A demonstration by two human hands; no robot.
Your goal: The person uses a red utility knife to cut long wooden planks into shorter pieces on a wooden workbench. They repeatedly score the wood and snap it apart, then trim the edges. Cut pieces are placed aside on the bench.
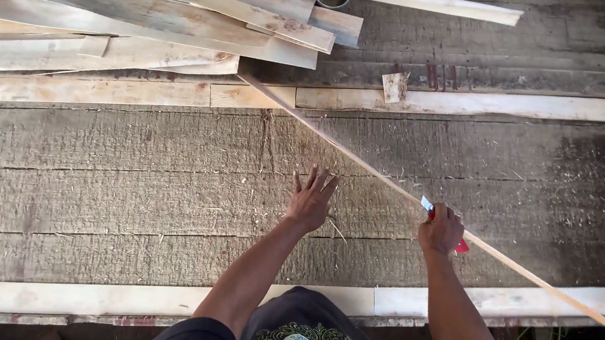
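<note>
A long thin wooden strip (360, 164) runs diagonally from the wood pile at upper left to the lower right edge. My right hand (440, 230) grips a red-handled cutter (460, 246) with a pale blade tip, held against the strip. My left hand (310, 199) rests flat on the grey plank surface (136, 178), fingers spread, just left of the strip and holding nothing.
A pile of pale wood boards and offcuts (149, 14) lies at upper left. A small wood scrap (394, 86) sits near a light batten (466, 102). Another light batten (127, 296) edges the near side. Wood shavings are scattered over the planks.
</note>
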